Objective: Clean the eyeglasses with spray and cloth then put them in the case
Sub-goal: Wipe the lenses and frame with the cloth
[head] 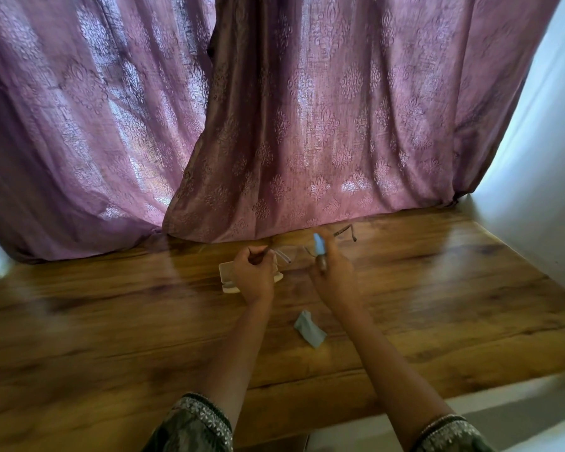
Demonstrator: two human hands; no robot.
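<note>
So the glasses [292, 252] are held up just above the worktop [111, 321], long axis running side to side from one grip to the other. Lenses face roughly back at the person, though it's blurry. The far temple sticks out past the right grip [335, 275] toward the curtain [307, 125], its tip bent down. The left grip [253, 275] is curled around the near temple end, knuckles up, wrist straight, forearm reaching forward from a patterned sleeve [193, 425]. The right grip is wrapped around the spray [318, 247], which stands tilted, blue top up and leaning a bit left, brown body down in the fingers, right beside the glasses' right lens. Can't tell if a finger is on the nozzle. The case [226, 272] lies directly under the left grip, pale, long side left to right, mostly hidden by that hand. The cloth [309, 327] sits crumpled on the worktop closer to the person than both grips, between the two forearms, touching neither.
</note>
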